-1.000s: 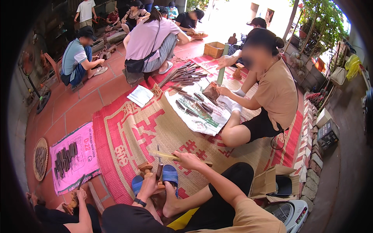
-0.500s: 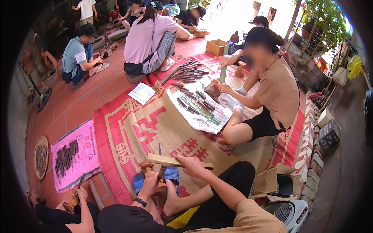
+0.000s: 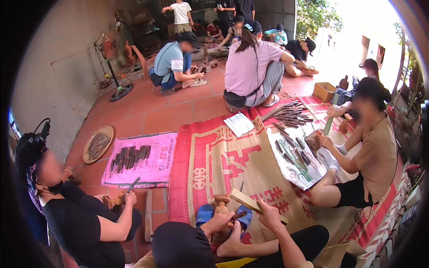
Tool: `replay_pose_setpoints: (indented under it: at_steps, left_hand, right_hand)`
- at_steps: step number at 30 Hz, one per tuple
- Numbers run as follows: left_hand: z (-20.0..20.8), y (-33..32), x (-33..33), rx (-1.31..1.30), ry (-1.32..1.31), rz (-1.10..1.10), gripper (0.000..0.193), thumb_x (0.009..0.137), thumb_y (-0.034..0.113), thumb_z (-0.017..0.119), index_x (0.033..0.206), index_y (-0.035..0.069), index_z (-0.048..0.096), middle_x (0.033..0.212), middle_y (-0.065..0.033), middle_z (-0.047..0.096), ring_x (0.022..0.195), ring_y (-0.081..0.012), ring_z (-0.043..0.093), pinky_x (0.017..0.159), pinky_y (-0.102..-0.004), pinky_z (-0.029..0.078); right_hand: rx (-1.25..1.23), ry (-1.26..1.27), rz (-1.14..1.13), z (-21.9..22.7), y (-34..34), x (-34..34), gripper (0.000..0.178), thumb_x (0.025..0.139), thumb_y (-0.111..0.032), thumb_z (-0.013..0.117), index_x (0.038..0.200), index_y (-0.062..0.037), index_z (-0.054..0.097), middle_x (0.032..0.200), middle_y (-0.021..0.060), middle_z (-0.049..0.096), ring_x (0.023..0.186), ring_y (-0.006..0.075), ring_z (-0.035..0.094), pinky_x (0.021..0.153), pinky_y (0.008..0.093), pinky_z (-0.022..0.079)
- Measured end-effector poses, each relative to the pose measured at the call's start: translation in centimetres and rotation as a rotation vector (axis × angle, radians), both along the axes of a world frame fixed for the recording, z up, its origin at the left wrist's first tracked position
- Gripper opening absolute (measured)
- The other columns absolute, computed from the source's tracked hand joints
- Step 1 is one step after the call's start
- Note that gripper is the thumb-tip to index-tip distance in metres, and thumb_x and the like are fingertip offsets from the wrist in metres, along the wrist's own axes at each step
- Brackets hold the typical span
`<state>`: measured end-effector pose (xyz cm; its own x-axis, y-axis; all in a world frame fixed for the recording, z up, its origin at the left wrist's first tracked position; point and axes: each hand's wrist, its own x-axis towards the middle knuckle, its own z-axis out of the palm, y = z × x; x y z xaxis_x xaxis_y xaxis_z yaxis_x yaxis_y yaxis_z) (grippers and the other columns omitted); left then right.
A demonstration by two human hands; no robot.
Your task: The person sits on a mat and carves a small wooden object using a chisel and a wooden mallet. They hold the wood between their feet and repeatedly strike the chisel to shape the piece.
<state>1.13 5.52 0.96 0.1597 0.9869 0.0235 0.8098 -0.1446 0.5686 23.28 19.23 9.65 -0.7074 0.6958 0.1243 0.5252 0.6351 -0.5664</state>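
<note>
Black-clad knee (image 3: 181, 243) bulges at the lower edge, beside a bare foot (image 3: 230, 244). Just past it, the left hand (image 3: 216, 223) is closed on a dark tool (image 3: 239, 215), whose end pokes out to the right. The right hand (image 3: 269, 215) grips a squared wooden bar (image 3: 246, 199), held slanting above the right one of two blue slippers (image 3: 204, 214). The carving (image 3: 221, 205), brown and rounded, is between the slippers, right at the left hand; whether the tool's tip touches it is hard to tell from here.

All this is on a red and tan mat (image 3: 223, 172). To the left, a co-worker (image 3: 85, 214) in black holds a small figure (image 3: 119, 199) and a blade (image 3: 133, 184), near a plank (image 3: 149, 214) on the tiles. Beyond lie a pink sack (image 3: 157, 173) bearing dark sticks (image 3: 129, 157) and a round basket (image 3: 85, 154).

At right, a seated person (image 3: 375, 152) in tan holds a green tube (image 3: 331, 114) by a white sack (image 3: 292, 177). Farther off are a paper (image 3: 239, 124), someone crouching in pink (image 3: 243, 67), and a fan (image 3: 110, 47).
</note>
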Motion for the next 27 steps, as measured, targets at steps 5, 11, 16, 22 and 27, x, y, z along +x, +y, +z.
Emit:
replay_pose_setpoints:
  at_steps: [5, 11, 16, 22, 27]
  left_hand:
    - [-0.8, 0.0, 0.2, 0.129, -0.021, -0.081, 0.037, 0.084, 0.021, 0.066, 0.109, 0.006, 0.043, 0.08, -0.0199, 0.059, 0.07, -0.0428, 0.062, 0.057, -0.0506, 0.05]
    - [0.0, 0.0, 0.5, 0.051, -0.056, 0.098, 0.032, 0.086, 0.012, 0.062, 0.11, 0.006, 0.042, 0.075, -0.0183, 0.06, 0.069, -0.0429, 0.063, 0.057, -0.052, 0.048]
    - [0.0, -0.2, 0.3, 0.115, -0.07, 0.03, 0.036, 0.085, 0.02, 0.066, 0.11, 0.007, 0.044, 0.078, -0.0218, 0.061, 0.064, -0.0441, 0.062, 0.052, -0.0525, 0.048]
    - [-1.3, -0.5, 0.2, 0.097, -0.006, 0.074, 0.037, 0.085, 0.024, 0.068, 0.109, 0.006, 0.045, 0.076, -0.0217, 0.061, 0.064, -0.0441, 0.062, 0.053, -0.0525, 0.048]
    - [-0.7, -0.1, 0.3, 0.122, -0.072, 0.108, 0.038, 0.085, 0.024, 0.068, 0.11, 0.006, 0.045, 0.075, -0.0224, 0.061, 0.064, -0.0445, 0.061, 0.053, -0.0537, 0.047]
  right_hand:
    - [-0.006, 0.008, 0.011, 0.6, 0.0, 0.1, 0.038, 0.075, -0.003, 0.063, 0.111, -0.0069, 0.053, 0.095, 0.0179, 0.065, 0.091, 0.0377, 0.065, 0.075, 0.0459, 0.05]
    - [-0.014, 0.009, -0.009, 0.4, 0.1, 0.3, 0.038, 0.074, -0.002, 0.062, 0.111, -0.0068, 0.053, 0.096, 0.0187, 0.066, 0.091, 0.0382, 0.064, 0.075, 0.0462, 0.05]
    - [-0.012, 0.001, 0.008, 0.4, 0.1, 0.3, 0.037, 0.074, -0.001, 0.061, 0.11, -0.0069, 0.053, 0.097, 0.0189, 0.066, 0.091, 0.0384, 0.064, 0.074, 0.0471, 0.05]
    - [-0.032, -0.016, 0.028, 0.8, -0.4, 0.1, 0.037, 0.075, 0.001, 0.059, 0.11, -0.0073, 0.053, 0.097, 0.0175, 0.066, 0.092, 0.0371, 0.065, 0.074, 0.0469, 0.05]
    - [0.045, -0.051, 0.084, -0.4, -0.3, 0.1, 0.034, 0.075, 0.002, 0.058, 0.107, -0.0086, 0.053, 0.093, 0.0142, 0.066, 0.089, 0.0334, 0.065, 0.071, 0.0443, 0.05]
